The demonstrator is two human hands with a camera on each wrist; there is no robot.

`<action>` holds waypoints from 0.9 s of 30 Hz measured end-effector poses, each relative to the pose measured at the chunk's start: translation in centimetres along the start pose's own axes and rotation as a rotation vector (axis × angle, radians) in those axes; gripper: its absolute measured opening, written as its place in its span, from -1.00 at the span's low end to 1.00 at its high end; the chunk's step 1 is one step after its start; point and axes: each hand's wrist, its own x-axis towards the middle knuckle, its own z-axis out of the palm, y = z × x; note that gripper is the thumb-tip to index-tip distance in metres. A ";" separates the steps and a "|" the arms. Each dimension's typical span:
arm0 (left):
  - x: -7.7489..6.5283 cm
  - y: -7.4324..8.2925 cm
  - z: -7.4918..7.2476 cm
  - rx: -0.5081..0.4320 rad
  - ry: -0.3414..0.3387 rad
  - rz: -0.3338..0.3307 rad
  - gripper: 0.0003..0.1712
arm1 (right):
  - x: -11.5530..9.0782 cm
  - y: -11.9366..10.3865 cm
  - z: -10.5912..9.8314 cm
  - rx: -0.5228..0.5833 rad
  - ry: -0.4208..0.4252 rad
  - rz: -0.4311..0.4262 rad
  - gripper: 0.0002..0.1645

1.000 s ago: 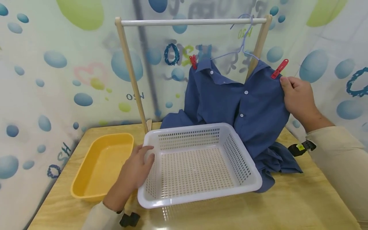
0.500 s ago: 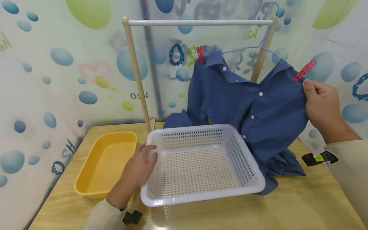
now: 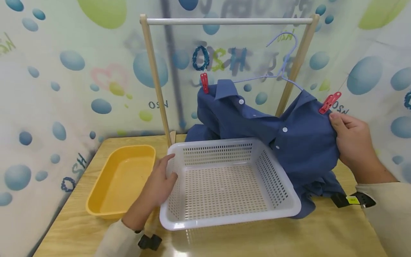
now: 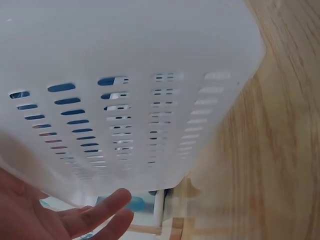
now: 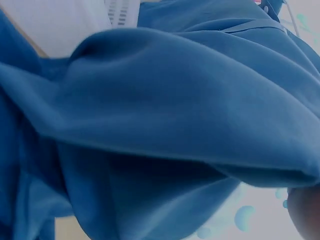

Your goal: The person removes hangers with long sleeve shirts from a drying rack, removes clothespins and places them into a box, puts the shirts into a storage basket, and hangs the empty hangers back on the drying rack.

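Observation:
A blue button-up shirt [image 3: 308, 142] is on a thin lilac hanger [image 3: 284, 67], whose hook stands below the rail, apart from it. Red clothespins sit at both shoulders, the left clothespin [image 3: 204, 82] upright and the right clothespin [image 3: 329, 102] slanted. My right hand [image 3: 356, 142] pinches the right shoulder of the shirt between thumb and fingers. With its thumb over the rim, my left hand [image 3: 158, 184] holds the left side of a white perforated basket [image 3: 231, 222]; in the left wrist view its fingers [image 4: 107, 210] lie along the outer wall. Blue cloth fills most of the right wrist view.
A drying rack with wooden posts and a white rail [image 3: 228, 21] stands behind the basket. Left of the basket, a yellow tub [image 3: 120, 182] sits on the wooden table [image 3: 257, 239]. A patterned backdrop [image 3: 106, 46] rises behind the table.
My right hand moved right, then down with the shirt. The hanger hook, at the rail a second ago, is now below it. The left hand stays on the basket.

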 end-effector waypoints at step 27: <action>-0.9 -0.7 0.1 -0.352 0.056 0.003 0.00 | -4.3 -0.8 1.7 0.407 -0.302 -0.049 -0.60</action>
